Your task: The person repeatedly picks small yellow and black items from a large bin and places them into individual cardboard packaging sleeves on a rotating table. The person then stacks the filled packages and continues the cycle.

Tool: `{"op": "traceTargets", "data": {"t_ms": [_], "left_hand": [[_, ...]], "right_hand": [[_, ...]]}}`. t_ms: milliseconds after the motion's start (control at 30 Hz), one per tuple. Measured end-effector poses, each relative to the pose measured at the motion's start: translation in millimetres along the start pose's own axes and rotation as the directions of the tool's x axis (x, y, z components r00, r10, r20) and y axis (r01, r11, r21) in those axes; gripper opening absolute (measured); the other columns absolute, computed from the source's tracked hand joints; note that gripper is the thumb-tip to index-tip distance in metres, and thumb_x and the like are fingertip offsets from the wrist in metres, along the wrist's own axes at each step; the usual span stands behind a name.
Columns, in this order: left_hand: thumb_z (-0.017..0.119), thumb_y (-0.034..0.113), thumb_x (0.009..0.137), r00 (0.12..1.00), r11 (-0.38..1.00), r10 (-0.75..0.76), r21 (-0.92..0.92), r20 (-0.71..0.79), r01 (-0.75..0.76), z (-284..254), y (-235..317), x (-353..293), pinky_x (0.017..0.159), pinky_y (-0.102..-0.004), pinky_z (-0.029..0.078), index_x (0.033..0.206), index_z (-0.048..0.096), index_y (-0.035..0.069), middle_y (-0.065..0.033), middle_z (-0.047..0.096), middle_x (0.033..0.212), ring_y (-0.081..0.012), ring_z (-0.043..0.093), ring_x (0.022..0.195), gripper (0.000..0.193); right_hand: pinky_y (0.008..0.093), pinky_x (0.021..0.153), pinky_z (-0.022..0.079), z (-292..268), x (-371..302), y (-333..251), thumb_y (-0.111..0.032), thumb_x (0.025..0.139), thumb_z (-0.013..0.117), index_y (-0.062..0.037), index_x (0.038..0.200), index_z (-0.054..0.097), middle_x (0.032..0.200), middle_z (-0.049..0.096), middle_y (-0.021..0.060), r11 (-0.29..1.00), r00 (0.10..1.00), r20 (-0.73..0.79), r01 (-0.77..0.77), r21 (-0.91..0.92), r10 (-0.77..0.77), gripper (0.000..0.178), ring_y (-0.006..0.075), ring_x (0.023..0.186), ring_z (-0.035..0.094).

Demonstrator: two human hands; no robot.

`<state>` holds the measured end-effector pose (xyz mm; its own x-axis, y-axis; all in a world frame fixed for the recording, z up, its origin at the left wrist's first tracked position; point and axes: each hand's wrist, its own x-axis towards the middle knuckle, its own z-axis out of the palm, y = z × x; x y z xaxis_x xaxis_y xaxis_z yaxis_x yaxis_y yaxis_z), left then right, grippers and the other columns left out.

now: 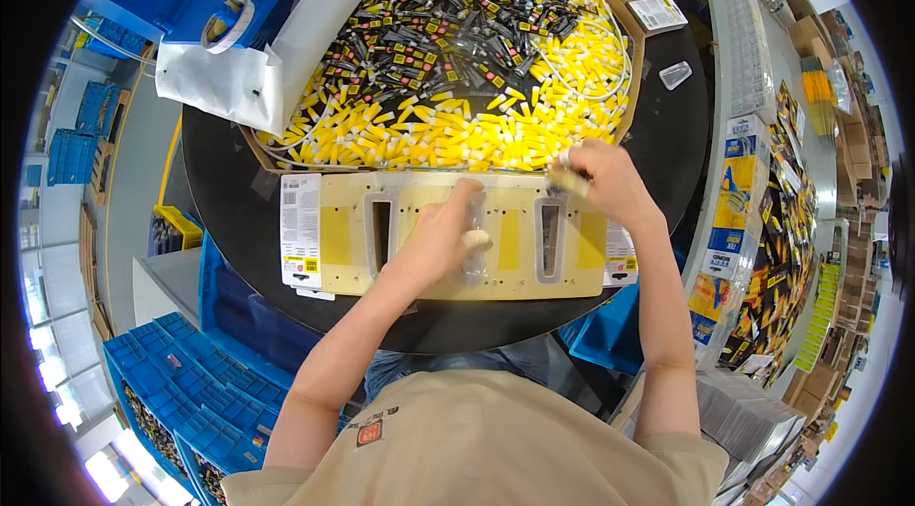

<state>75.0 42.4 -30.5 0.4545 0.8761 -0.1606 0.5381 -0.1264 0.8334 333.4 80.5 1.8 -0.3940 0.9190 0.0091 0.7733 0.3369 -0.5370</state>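
In front of me lies a cream board (pixel 419 285) with yellow patches and oblong slots. Clear plastic blister shells (pixel 549 263) sit at the slots. My left hand (pixel 443 237) is over the board's middle, its thumb and fingers closed about another clear blister shell (pixel 474 263). My right hand (pixel 605 180) is at the board's upper right edge, beside the pile. Its fingers are bent together and smeared by motion; a blurred yellowish shape shows at the tips. Beyond the board lie many yellow-and-white pieces (pixel 457 136) and small black tubes (pixel 405 44).
A low cardboard border (pixel 633 91) surrounds the pile on a round black table (pixel 243 234). Printed cards (pixel 301 230) lie by the board's left end. One loose clear shell (pixel 675 75) rests at the right. Blue crates (pixel 181 363) stand lower left, and packed goods (pixel 739 187) fill the right side.
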Motion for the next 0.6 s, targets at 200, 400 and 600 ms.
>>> {"op": "traceTargets", "data": {"t_ms": [200,400,600], "left_hand": [[0.075,0.031,0.073,1.0,0.927,0.027,0.374,0.011,-0.029,-1.0,-2.9,2.4,0.055,-0.0445,0.046,0.123,0.038,0.006,-0.0148,0.059,0.061,-0.0374,0.06,0.063,0.067],[0.073,0.025,0.076,0.997,0.918,0.008,0.396,-0.073,0.022,-3.2,-7.5,-8.5,0.055,-0.0448,0.048,0.126,0.036,0.002,-0.0174,0.06,0.064,-0.0391,0.061,0.065,0.067],[0.066,0.01,0.081,0.989,0.996,-0.041,-0.085,-0.141,0.029,-40.4,-32.2,-39.4,0.059,-0.0395,0.049,0.128,0.036,0.004,-0.0179,0.062,0.073,-0.0338,0.062,0.072,0.057]], "right_hand": [[0.0367,0.067,0.045,25.1,-16.6,-13.2,-0.027,0.065,0.077,-0.0061,0.08,0.061,0.07,0.052,0.0074,0.957,0.983,-0.075,0.146,-0.25,-0.169,0.03,0.027,0.077,0.054],[0.0383,0.073,0.046,61.0,70.7,-5.6,-0.023,0.077,0.071,-0.0057,0.084,0.064,0.089,0.058,0.0091,0.988,0.921,-0.369,-0.152,-0.039,0.127,0.02,0.0293,0.087,0.055],[0.0457,0.083,0.042,105.6,146.4,25.2,-0.013,0.081,0.062,-0.007,0.099,0.057,0.09,0.061,0.0112,0.891,0.854,-0.481,-0.361,-0.274,0.198,0.02,0.0311,0.092,0.056]]}}
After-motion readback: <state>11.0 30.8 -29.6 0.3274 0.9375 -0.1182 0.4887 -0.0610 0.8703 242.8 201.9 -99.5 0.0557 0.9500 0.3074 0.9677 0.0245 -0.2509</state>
